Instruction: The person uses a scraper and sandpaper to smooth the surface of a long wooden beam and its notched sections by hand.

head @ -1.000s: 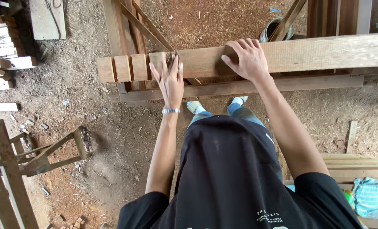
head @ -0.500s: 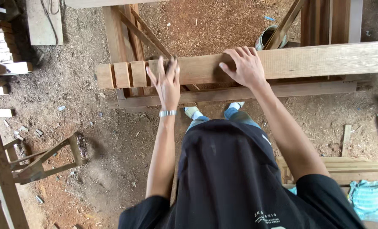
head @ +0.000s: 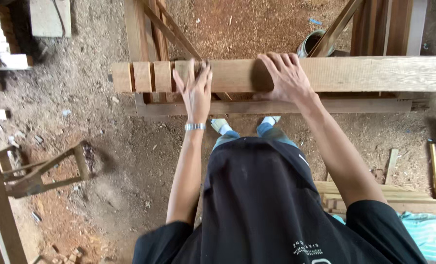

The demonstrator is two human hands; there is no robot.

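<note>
A long wooden beam (head: 355, 73) lies across a wooden frame in front of me, with several saw cuts across its left end (head: 142, 77). My left hand (head: 194, 90) lies flat on the beam just right of the cuts, fingers spread, a metal bracelet on the wrist. Further right, my right hand (head: 286, 78) presses on the beam's top face, fingers curled over its far edge. Neither hand holds a tool.
A lower rail (head: 276, 106) runs under the beam. Slanted wooden struts (head: 174, 32) and a tin can (head: 310, 44) stand behind it on the sawdust floor. A wooden frame (head: 37, 173) lies at left; stacked boards (head: 384, 193) and a striped cloth (head: 430, 232) at right.
The view has shifted slightly down and right. Both hands stay on the beam; my left hand has slid a little forward over it.
</note>
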